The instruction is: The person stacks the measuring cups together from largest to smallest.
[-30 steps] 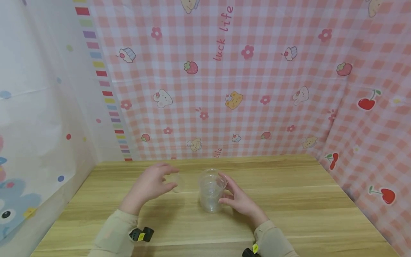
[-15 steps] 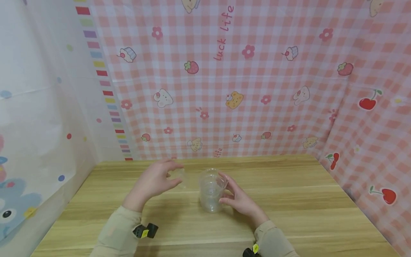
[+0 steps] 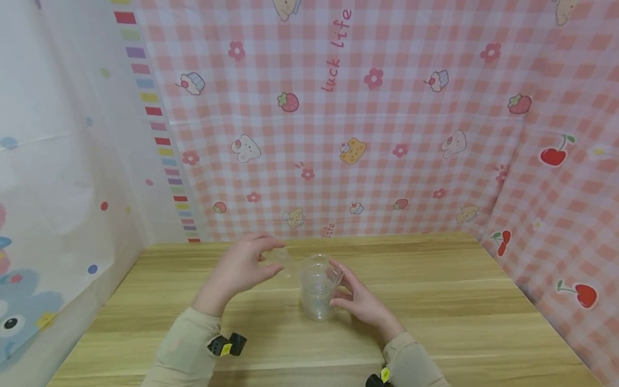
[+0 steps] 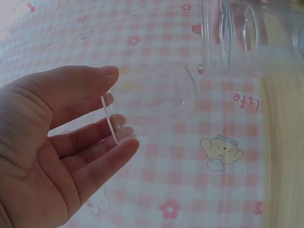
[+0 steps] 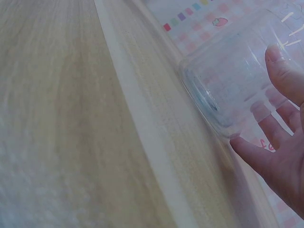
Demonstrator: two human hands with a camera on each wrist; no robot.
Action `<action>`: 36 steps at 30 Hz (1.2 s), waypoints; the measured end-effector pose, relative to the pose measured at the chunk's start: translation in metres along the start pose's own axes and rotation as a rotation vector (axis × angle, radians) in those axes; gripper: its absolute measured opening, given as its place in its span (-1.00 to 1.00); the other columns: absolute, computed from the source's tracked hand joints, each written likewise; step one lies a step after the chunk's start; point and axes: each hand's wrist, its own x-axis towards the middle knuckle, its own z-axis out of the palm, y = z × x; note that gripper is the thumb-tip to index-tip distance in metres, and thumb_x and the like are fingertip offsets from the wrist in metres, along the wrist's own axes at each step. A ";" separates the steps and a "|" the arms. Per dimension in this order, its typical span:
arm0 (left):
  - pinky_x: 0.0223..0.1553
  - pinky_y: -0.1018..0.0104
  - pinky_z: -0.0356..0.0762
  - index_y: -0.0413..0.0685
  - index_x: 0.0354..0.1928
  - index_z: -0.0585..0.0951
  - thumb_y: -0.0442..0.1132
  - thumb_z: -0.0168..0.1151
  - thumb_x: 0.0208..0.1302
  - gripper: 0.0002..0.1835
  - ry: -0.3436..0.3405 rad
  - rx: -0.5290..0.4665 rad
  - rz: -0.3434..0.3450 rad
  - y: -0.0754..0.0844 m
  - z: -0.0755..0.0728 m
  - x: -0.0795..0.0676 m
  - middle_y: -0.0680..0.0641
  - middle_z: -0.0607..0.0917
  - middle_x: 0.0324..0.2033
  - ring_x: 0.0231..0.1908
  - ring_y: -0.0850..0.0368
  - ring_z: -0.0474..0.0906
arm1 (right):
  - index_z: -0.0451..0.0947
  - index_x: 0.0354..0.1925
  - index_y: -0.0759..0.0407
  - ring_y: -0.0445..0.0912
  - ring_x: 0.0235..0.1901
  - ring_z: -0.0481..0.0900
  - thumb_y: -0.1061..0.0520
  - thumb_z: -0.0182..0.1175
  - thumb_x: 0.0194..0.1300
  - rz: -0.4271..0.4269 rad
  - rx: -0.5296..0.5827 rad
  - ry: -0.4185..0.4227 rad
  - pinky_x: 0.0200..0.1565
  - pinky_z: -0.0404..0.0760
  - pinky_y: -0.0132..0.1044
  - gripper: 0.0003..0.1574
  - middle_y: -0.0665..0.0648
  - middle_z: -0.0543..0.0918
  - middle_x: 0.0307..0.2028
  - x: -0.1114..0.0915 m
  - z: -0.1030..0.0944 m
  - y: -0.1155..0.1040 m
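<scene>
A large clear plastic cup (image 3: 317, 287) stands upright on the wooden table (image 3: 435, 301). My right hand (image 3: 355, 298) grips its right side, thumb and fingers curled round the wall. In the right wrist view the large cup (image 5: 228, 90) sits between the thumb and fingers of my right hand (image 5: 280, 142). My left hand (image 3: 263, 263) pinches a small clear cup (image 3: 282, 259) and holds it tilted just left of the large cup's rim. In the left wrist view the small cup (image 4: 156, 99) lies on its side between thumb and fingers of my left hand (image 4: 71, 142), with the large cup (image 4: 247, 38) beyond.
Pink checked cloth with cartoon prints (image 3: 338, 134) hangs behind and to the right of the table. A white printed sheet (image 3: 58, 188) closes the left side. Bare wood (image 5: 71, 118) stretches around the cups.
My left hand has carried the small cup up and to the right, closer to the large cup's rim, and tilted it. The right hand and large cup stayed put.
</scene>
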 end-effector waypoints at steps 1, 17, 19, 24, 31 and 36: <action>-0.23 0.22 0.65 -0.08 0.06 0.69 -0.16 0.51 0.10 -0.55 0.005 -0.004 0.003 0.001 0.001 0.000 -0.06 0.69 -0.04 -0.23 0.06 0.64 | -0.13 0.55 0.17 0.33 0.40 0.12 0.34 0.28 0.26 0.001 -0.002 0.001 0.27 0.35 0.15 0.10 0.44 0.09 0.46 0.000 0.000 0.000; -0.27 0.24 0.65 -0.12 0.04 0.70 -0.21 0.55 0.05 -0.54 0.124 -0.036 0.081 0.005 0.016 0.005 -0.12 0.69 -0.02 -0.29 0.04 0.65 | -0.12 0.55 0.16 0.32 0.39 0.15 0.34 0.28 0.26 0.001 -0.004 0.005 0.27 0.36 0.15 0.10 0.43 0.09 0.46 -0.001 0.000 0.002; -0.27 0.24 0.66 -0.11 0.04 0.70 -0.22 0.55 0.04 -0.53 0.128 -0.040 0.095 0.007 0.016 0.007 -0.12 0.69 -0.03 -0.30 0.05 0.65 | -0.13 0.55 0.16 0.32 0.38 0.16 0.36 0.28 0.25 -0.005 0.000 0.003 0.27 0.36 0.15 0.11 0.43 0.09 0.46 0.000 0.000 0.003; -0.28 0.26 0.65 -0.11 0.04 0.69 -0.21 0.56 0.04 -0.53 0.121 -0.036 0.111 0.012 0.019 0.013 -0.11 0.68 -0.03 -0.31 0.08 0.64 | -0.14 0.56 0.16 0.33 0.38 0.16 0.37 0.28 0.25 -0.012 0.004 0.003 0.26 0.37 0.14 0.12 0.42 0.09 0.46 0.000 0.000 0.003; -0.22 0.21 0.65 -0.08 0.05 0.69 -0.20 0.54 0.05 -0.54 0.081 -0.017 0.120 0.021 0.023 0.020 -0.12 0.68 -0.02 -0.26 0.08 0.64 | -0.12 0.55 0.17 0.33 0.37 0.17 0.36 0.28 0.26 -0.010 -0.003 0.002 0.26 0.37 0.15 0.10 0.41 0.09 0.46 0.000 -0.001 0.000; -0.23 0.21 0.64 -0.09 0.03 0.69 -0.21 0.52 0.07 -0.56 0.061 -0.007 0.145 0.026 0.030 0.024 -0.09 0.68 -0.07 -0.24 0.07 0.62 | -0.13 0.56 0.14 0.32 0.37 0.17 0.34 0.28 0.26 -0.001 -0.003 -0.006 0.27 0.36 0.14 0.10 0.38 0.08 0.46 -0.001 -0.001 -0.001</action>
